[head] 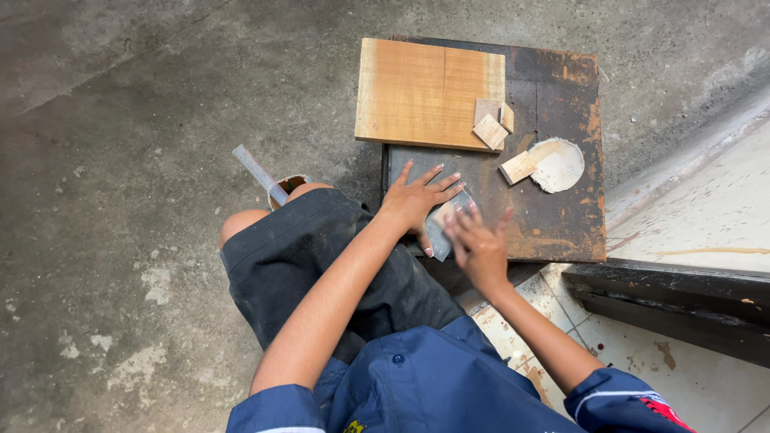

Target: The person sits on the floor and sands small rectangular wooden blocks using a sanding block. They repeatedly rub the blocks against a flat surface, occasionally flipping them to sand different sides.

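Sandpaper lies under our spread left hand; our right hand, blurred, fingers open, touches it on the dark board.

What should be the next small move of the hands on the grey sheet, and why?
Probably stroke the right hand across the grey sheet again: the left hand presses the sheet flat on the dark board, and the right hand looks blurred over it.
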